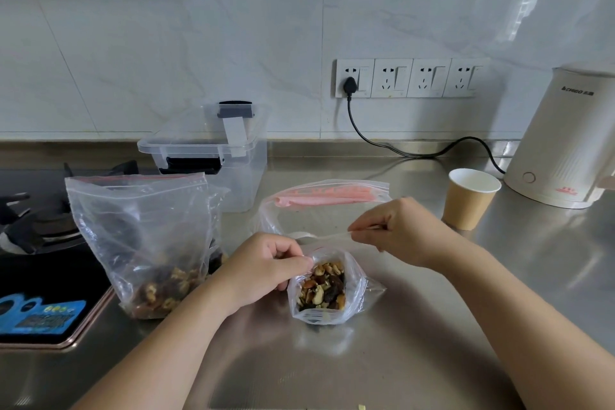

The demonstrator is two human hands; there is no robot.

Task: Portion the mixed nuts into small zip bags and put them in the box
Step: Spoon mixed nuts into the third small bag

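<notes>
A small zip bag holding mixed nuts stands on the steel counter in front of me, its mouth open. My left hand pinches the bag's left top edge. My right hand holds a thin pale spoon by its handle, the bowl lying just behind the small bag. A large zip bag of mixed nuts stands upright to the left. The clear plastic box sits behind it, its lid tilted on top.
A clear bag of empty small zip bags with pink strips lies behind my hands. A paper cup and a white kettle with a black cord stand at the right. A gas hob fills the left side.
</notes>
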